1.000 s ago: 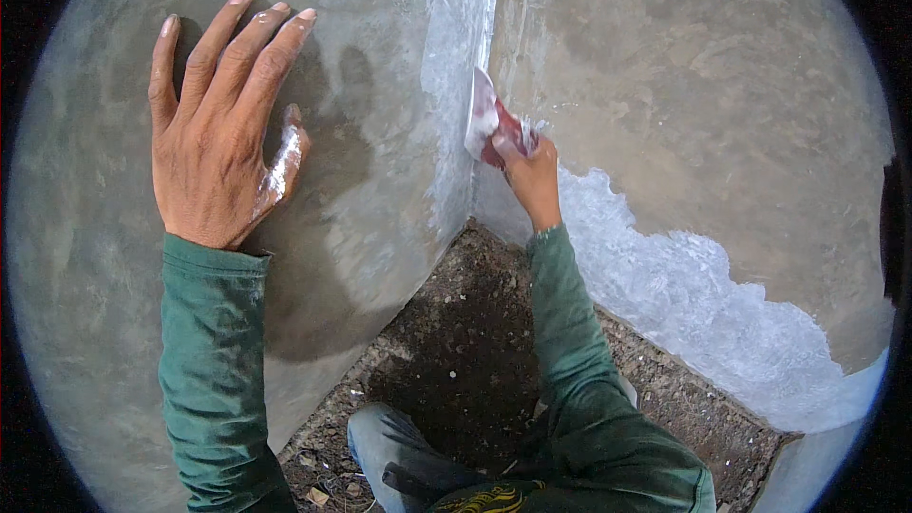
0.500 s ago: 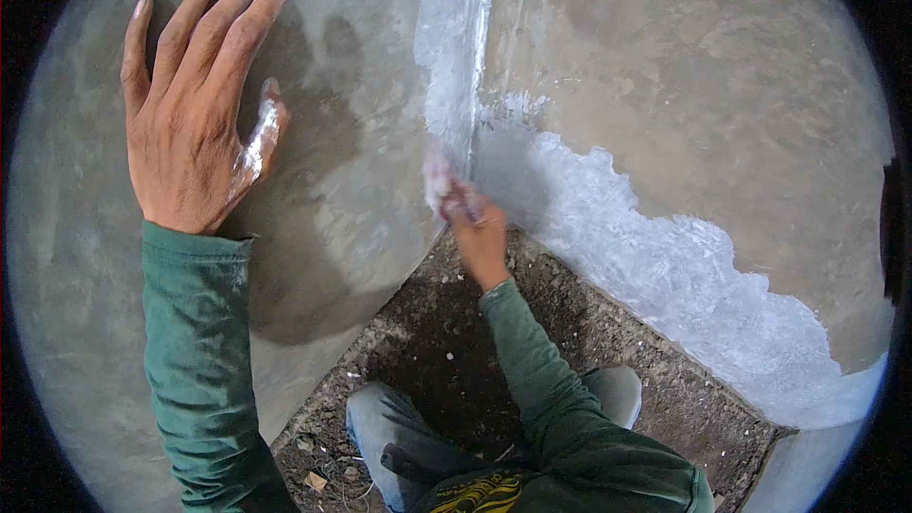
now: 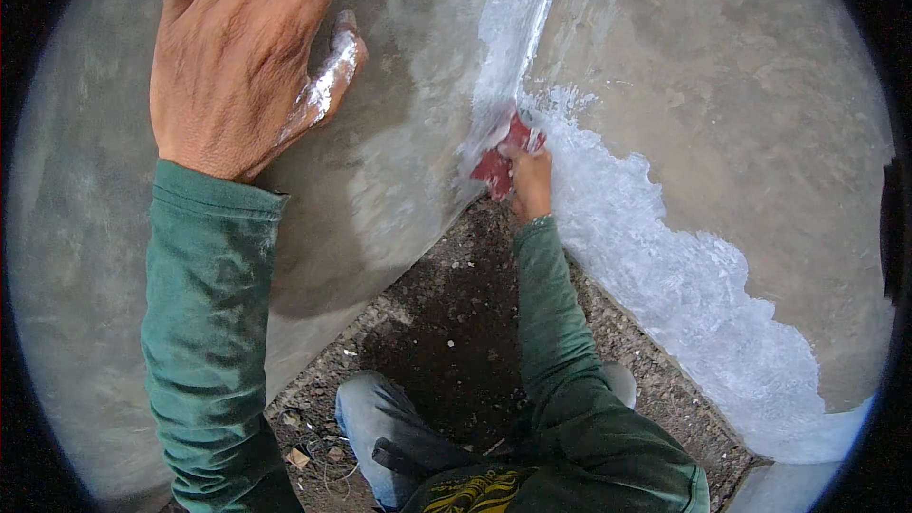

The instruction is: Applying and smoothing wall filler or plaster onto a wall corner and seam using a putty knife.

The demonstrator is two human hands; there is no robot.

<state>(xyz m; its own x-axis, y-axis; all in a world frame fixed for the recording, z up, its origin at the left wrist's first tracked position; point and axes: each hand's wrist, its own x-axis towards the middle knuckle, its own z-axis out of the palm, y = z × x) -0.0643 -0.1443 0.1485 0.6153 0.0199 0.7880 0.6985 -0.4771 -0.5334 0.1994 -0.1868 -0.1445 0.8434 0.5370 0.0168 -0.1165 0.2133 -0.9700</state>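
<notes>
My right hand [image 3: 532, 180] is closed around a red paintbrush [image 3: 502, 160] smeared with white. The brush presses into the low corner where two grey walls meet, on the white coating [image 3: 508, 47] that runs up the joint; its bristles are hard to make out. My left hand [image 3: 242, 62] is open, palm toward the left wall [image 3: 380, 218], with fingers apart and their tips cut off by the top edge. White paint covers much of its thumb. Whether the palm rests fully on the wall is hidden.
A jagged band of white coating [image 3: 684, 294] follows the foot of the right wall [image 3: 741, 133]. Below lies dark soil [image 3: 446, 323] with pebbles and debris, bordered by rough ledges. My jeans-clad knee [image 3: 380, 427] is between the walls.
My right hand and brush have shifted right and slightly up in view, and the brush is less blurred. The walls also slide right. My left hand appears larger and higher.
</notes>
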